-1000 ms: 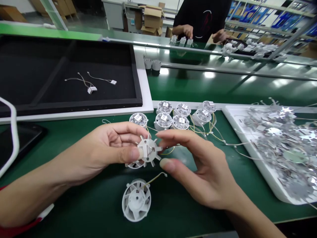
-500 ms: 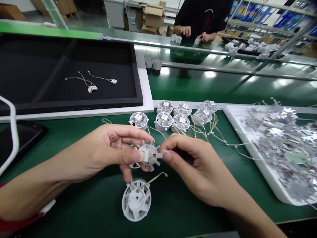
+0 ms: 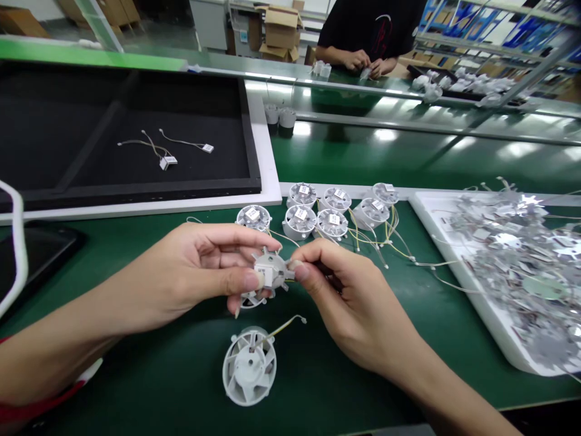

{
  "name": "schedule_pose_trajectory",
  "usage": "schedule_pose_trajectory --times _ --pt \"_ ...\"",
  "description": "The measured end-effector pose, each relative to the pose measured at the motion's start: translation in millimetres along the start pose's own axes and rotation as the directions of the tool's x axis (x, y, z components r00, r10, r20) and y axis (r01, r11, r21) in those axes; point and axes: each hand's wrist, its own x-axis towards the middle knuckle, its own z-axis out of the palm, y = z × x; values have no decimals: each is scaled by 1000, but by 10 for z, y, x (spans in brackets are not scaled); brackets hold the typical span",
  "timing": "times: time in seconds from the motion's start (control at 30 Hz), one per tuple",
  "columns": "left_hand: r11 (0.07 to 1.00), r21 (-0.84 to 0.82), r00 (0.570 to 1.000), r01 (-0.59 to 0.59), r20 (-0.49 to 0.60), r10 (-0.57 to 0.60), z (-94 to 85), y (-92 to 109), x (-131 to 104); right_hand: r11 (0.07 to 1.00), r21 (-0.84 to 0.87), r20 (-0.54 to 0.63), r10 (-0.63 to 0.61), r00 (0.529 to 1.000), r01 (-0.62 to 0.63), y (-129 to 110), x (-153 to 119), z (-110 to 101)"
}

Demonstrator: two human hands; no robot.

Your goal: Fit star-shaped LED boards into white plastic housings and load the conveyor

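My left hand (image 3: 218, 266) is closed on a grey star-shaped plate (image 3: 276, 266) with short arms round its rim and a white block on its face. At the plate's right side, the thumb and forefinger of my right hand (image 3: 336, 284) pinch something small; it looks like a connector, but the fingers cover most of it. Partly hidden below my left fingers is another round white housing (image 3: 252, 299). Nearer to me a white round fan housing (image 3: 249, 369) lies on the green table, with a short yellowish cable rising from it.
Several labelled fan housings (image 3: 299, 222) with trailing cables stand beyond my hands. A white tray (image 3: 481, 315) heaped with plates and cables is at the right. A black-lined panel (image 3: 204, 175) at the left holds a few wired pieces. Across the bench, a person (image 3: 372, 36) handles small parts.
The star-shaped plate has turned and tilted slightly in my fingers. My left fingers have drawn up from the near fan housing. The person opposite has brought both hands together.
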Motion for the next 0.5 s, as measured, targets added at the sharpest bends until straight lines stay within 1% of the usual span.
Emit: schedule_pose_trajectory --times 0.1,0.23,0.3,0.37,0.5 --pt "1000 19 1000 -17 4 17 -25 -27 0 996 68 14 54 998 -55 -24 -5 -14" --pt "999 37 999 -29 -43 31 -63 -41 -25 970 186 41 152 987 -157 -42 -12 -53" --pt "997 74 998 -17 -59 21 -56 -29 -38 951 232 55 198 979 -206 -38 -6 -56" --pt "987 158 996 -32 -80 45 -35 -14 -47 943 243 53 222 974 -228 -24 6 -45" --pt "925 366 979 -103 -126 159 -6 -18 -65 942 228 46 243 969 -247 19 27 -14"
